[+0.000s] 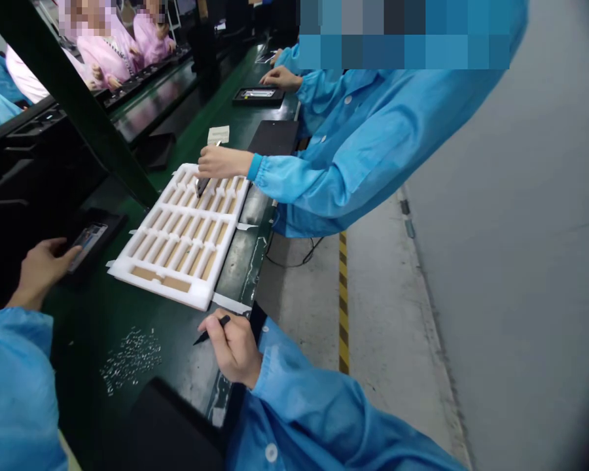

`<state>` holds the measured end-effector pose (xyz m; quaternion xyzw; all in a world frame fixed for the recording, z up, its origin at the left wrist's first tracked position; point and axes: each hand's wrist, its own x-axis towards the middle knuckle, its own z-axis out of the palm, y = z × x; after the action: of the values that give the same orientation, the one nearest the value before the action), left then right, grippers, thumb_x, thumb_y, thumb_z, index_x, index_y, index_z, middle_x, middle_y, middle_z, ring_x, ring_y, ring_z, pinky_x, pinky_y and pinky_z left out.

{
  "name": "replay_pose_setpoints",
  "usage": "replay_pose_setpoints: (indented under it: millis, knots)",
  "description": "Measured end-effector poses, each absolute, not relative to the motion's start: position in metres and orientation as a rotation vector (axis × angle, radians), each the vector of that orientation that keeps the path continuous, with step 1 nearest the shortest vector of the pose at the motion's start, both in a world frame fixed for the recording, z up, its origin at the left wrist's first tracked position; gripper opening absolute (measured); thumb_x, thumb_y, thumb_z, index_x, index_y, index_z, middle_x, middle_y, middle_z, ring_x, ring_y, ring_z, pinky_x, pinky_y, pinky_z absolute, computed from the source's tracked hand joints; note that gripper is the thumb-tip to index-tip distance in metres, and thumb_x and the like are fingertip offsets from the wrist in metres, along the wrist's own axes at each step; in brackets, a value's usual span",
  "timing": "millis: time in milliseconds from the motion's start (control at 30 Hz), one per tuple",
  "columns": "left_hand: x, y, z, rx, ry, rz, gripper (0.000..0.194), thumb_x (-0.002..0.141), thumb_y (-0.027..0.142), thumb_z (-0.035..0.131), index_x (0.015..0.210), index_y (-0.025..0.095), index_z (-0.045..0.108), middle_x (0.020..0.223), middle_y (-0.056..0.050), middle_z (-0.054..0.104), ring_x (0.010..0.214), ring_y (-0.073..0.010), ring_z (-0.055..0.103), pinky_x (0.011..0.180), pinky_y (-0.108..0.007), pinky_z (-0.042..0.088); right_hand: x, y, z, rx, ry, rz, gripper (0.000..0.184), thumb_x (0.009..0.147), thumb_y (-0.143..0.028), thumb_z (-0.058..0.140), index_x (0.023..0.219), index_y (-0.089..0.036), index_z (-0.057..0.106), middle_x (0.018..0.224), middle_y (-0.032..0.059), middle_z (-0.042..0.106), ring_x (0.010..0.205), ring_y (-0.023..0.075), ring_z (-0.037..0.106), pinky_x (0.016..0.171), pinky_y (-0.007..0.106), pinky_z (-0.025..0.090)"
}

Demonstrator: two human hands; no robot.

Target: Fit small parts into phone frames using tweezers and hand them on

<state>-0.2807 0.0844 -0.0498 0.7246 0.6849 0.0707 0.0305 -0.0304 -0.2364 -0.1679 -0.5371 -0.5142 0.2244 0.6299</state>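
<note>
My right hand [233, 347] is closed around black tweezers [211, 332], their tip pointing left over the green bench. A heap of small silvery screws [130, 356] lies just left of that tip. My left hand [42, 268] rests on a black fixture [91, 245], its fingers curled at the edge of a phone [87, 242] lying in the fixture. Both my sleeves are blue.
A white foam tray [181, 239] with several slots sits between me and a co-worker in blue, whose hand [220, 162] holds a dark part over it. Further black fixtures [258, 96] and a dark pad [273, 136] lie beyond. People in pink sit across the line. A green post [73, 98] crosses the left.
</note>
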Motion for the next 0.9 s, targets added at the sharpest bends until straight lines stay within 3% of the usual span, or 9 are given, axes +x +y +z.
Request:
replay_pose_setpoints:
  millis: [233,367,500,667,800,900]
  knots:
    - [-0.185,0.032,-0.005,2.376,1.553,0.286,0.057,0.088,0.059,0.064,0.128,0.02,0.072,0.127,-0.003,0.077,0.112,-0.022,0.071,0.107,-0.036,0.053,-0.032,-0.24,-0.165,-1.251,-1.188,0.554,0.047,0.112,-0.034,0.038,0.09,-0.019,0.077,0.073,0.0051,0.073,0.064,0.017,0.069,0.07,0.03,0.057]
    - [-0.11,0.029,-0.019,2.367,1.362,0.188,0.056,0.083,0.056,0.076,0.124,0.018,0.075,0.119,-0.008,0.079,0.107,-0.0259,0.074,0.097,-0.034,0.058,-0.032,-0.242,-0.165,-1.269,-1.184,0.563,0.047,0.112,-0.036,0.038,0.091,-0.019,0.077,0.07,0.0039,0.07,0.062,0.0169,0.068,0.07,0.03,0.058]
    - [-0.041,0.04,-0.054,2.398,1.454,0.328,0.049,0.088,0.043,0.079,0.124,0.011,0.072,0.124,-0.018,0.075,0.119,-0.034,0.069,0.104,-0.043,0.054,-0.03,-0.243,-0.167,-1.305,-1.187,0.535,0.049,0.113,-0.036,0.036,0.091,-0.021,0.077,0.068,0.0032,0.068,0.063,0.0171,0.068,0.071,0.03,0.058]
    - [0.016,0.049,-0.079,2.419,1.557,0.528,0.043,0.101,0.04,0.068,0.137,0.017,0.062,0.139,-0.014,0.064,0.124,-0.0283,0.064,0.106,-0.052,0.055,-0.031,-0.241,-0.172,-1.34,-1.209,0.468,0.05,0.113,-0.036,0.035,0.083,-0.02,0.072,0.067,0.0048,0.066,0.064,0.0194,0.068,0.069,0.032,0.056]
    - [0.032,0.049,-0.07,2.452,1.567,0.569,0.038,0.103,0.039,0.065,0.135,0.017,0.063,0.134,-0.012,0.065,0.118,-0.0257,0.066,0.1,-0.048,0.059,-0.034,-0.237,-0.176,-1.345,-1.202,0.397,0.054,0.114,-0.038,0.031,0.077,-0.022,0.066,0.066,0.0058,0.065,0.061,0.0209,0.066,0.063,0.033,0.053]
    - [0.027,0.045,-0.047,2.506,1.539,0.592,0.038,0.106,0.039,0.058,0.133,0.013,0.065,0.137,-0.011,0.063,0.119,-0.0252,0.067,0.101,-0.044,0.057,-0.033,-0.238,-0.176,-1.348,-1.199,0.401,0.052,0.114,-0.037,0.033,0.082,-0.021,0.07,0.066,0.0055,0.067,0.065,0.0207,0.069,0.069,0.033,0.057]
